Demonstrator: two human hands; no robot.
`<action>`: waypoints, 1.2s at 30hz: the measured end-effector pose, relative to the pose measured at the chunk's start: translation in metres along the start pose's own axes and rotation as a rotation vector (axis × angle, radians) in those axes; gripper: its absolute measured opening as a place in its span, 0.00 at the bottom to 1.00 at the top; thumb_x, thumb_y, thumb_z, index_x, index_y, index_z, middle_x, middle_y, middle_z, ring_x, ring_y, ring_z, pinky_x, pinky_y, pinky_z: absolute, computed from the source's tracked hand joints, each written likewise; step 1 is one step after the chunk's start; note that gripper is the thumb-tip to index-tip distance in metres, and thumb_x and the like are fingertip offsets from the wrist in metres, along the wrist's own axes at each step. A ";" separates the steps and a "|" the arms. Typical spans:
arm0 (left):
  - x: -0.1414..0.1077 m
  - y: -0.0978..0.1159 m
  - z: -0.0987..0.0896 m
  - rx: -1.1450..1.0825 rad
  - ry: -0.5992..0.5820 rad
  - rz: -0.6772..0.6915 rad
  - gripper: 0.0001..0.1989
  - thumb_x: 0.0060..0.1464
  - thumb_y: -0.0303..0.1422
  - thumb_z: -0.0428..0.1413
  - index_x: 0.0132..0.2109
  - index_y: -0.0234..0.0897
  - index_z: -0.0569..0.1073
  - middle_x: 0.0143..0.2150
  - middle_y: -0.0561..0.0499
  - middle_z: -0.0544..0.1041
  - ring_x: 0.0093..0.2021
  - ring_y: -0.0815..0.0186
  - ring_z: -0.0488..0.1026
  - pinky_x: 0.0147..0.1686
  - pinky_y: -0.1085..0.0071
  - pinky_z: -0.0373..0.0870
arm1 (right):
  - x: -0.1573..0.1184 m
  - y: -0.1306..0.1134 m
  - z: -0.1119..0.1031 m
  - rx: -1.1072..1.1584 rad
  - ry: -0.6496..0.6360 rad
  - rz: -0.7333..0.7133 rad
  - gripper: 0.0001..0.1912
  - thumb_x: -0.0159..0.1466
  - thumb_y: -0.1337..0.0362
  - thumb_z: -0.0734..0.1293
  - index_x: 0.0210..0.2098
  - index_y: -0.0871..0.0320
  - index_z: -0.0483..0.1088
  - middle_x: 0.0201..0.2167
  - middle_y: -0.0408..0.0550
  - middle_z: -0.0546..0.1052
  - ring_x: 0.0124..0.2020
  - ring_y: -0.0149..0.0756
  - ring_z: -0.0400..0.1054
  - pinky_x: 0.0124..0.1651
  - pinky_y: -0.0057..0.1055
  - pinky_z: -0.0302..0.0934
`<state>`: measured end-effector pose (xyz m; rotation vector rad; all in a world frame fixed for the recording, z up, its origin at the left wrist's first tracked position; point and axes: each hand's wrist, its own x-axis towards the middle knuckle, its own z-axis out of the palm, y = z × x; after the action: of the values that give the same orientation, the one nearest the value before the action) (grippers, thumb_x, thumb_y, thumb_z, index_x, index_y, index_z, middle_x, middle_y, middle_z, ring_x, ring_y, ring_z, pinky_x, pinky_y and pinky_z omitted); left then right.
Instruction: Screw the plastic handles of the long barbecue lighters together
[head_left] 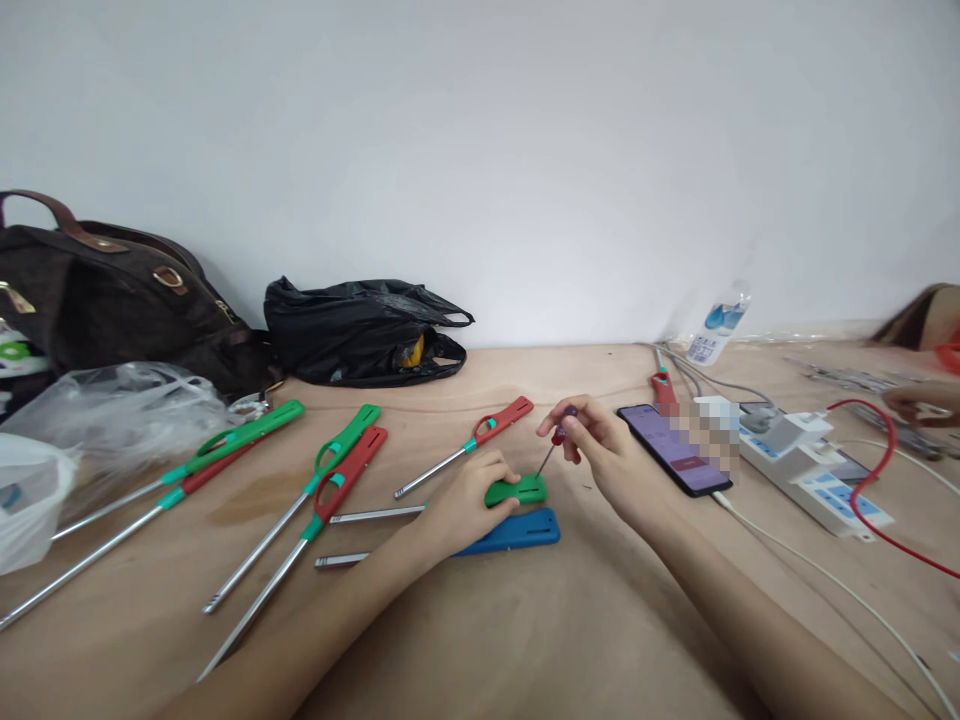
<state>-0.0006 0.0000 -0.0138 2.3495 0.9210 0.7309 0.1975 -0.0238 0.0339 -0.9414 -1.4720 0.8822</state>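
My left hand (476, 500) is closed around the handle of a green long-necked gas lighter (531, 488), pressing it to the table. In my right hand (600, 450) is a small screwdriver (558, 437) with a dark red and purple handle, pinched between the fingers. Its thin shaft slants down to the end of the green handle; whether the tip touches a screw is too small to tell. Beside it, nearer me, lies a blue lighter (525, 530), partly under my left hand. Just beyond my hands lies a short red lighter (502, 420).
More red and green lighters (352, 470) lie to the left. A black plastic bag (360, 335), a dark backpack (112, 300) and clear plastic bags (127, 410) stand behind them. On the right are a phone (667, 440), a power strip (817, 490), cables, a bottle (720, 325) and another person's hand (926, 403).
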 end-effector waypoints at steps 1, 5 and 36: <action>0.000 0.000 0.000 0.002 0.000 -0.002 0.08 0.49 0.24 0.58 0.37 0.38 0.73 0.39 0.50 0.73 0.44 0.59 0.72 0.46 0.65 0.68 | 0.000 -0.001 -0.001 -0.008 0.021 -0.026 0.11 0.67 0.54 0.61 0.36 0.54 0.65 0.32 0.47 0.75 0.24 0.31 0.60 0.27 0.30 0.56; 0.000 -0.001 0.001 0.015 0.003 -0.004 0.08 0.49 0.24 0.58 0.38 0.37 0.73 0.39 0.50 0.73 0.44 0.59 0.72 0.45 0.65 0.68 | -0.001 -0.002 -0.005 -0.273 0.095 -0.156 0.10 0.69 0.57 0.56 0.36 0.54 0.63 0.29 0.45 0.70 0.31 0.36 0.63 0.35 0.33 0.57; 0.001 0.002 0.001 -0.002 -0.017 -0.044 0.06 0.48 0.22 0.58 0.35 0.36 0.72 0.37 0.51 0.71 0.41 0.61 0.71 0.42 0.67 0.67 | -0.020 0.028 0.031 -1.626 -0.475 -0.144 0.14 0.59 0.82 0.57 0.37 0.63 0.68 0.35 0.58 0.76 0.33 0.43 0.73 0.28 0.32 0.65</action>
<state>0.0017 -0.0008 -0.0133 2.3227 0.9608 0.6925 0.1702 -0.0312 -0.0024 -1.7449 -2.6293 -0.4898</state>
